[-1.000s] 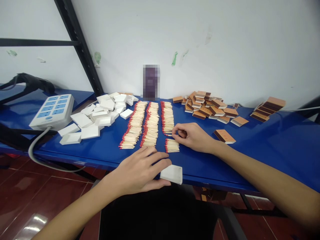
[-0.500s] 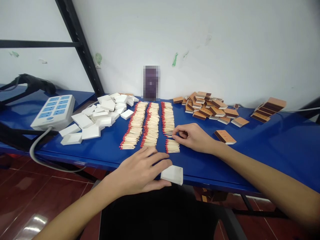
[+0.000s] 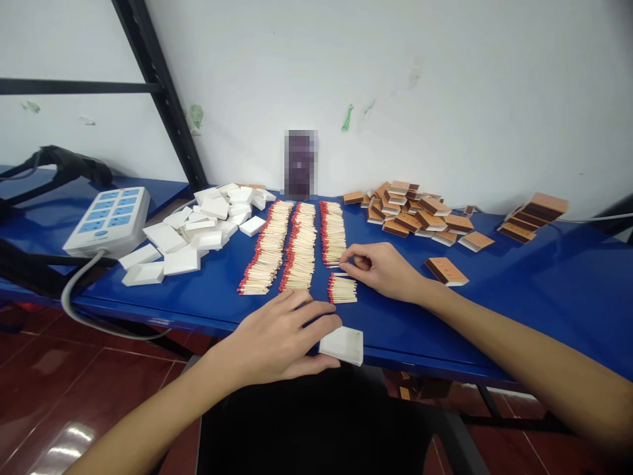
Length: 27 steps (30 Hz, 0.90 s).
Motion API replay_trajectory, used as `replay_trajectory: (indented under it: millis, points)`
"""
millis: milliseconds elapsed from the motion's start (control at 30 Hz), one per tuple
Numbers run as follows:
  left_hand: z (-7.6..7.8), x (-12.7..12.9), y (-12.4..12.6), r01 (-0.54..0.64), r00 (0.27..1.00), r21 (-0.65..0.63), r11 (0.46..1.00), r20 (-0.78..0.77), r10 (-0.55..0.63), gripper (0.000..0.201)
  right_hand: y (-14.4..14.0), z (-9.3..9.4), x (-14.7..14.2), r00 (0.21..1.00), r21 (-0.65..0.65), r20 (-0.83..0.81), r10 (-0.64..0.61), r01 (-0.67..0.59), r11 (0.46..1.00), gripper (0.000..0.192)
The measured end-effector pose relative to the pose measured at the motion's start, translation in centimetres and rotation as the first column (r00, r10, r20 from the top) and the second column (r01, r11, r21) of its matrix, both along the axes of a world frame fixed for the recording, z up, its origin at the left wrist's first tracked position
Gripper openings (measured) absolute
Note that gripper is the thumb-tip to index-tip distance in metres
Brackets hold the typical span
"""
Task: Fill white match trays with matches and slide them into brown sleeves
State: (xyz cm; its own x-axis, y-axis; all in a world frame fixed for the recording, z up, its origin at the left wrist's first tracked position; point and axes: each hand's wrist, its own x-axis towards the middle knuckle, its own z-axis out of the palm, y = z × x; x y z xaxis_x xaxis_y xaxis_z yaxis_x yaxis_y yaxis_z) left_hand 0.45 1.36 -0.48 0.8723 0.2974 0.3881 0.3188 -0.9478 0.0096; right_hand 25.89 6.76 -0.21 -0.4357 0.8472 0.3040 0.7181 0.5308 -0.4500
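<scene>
While the left hand lies flat and open, fingertips steadying the white tray at the table's near edge, the right hand pinches matches above the small bundle it separates from the rows.

Bare blue table lies open along the front edge to the right of the small match bundle, with one brown matchbox lying in it. Three match rows block the middle. White trays crowd the left half, a power strip the left end. Brown boxes line the back edge; a small stack sits at the back right
</scene>
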Motion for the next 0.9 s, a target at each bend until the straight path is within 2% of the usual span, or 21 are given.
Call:
replay_trajectory:
  millis: [567,900]
  points:
    - [-0.1,0.0,0.0,-0.007,1.000,-0.001,1.000,0.002,0.007,0.039,0.1,0.2,-0.1,1.000,-0.017,0.028,0.000,0.000,1.000,0.016]
    - [0.1,0.0,-0.1,-0.008,1.000,-0.006,1.000,0.000,0.008,0.038,-0.3,1.3,0.3,0.998,-0.114,0.062,0.003,0.004,0.993,0.016]
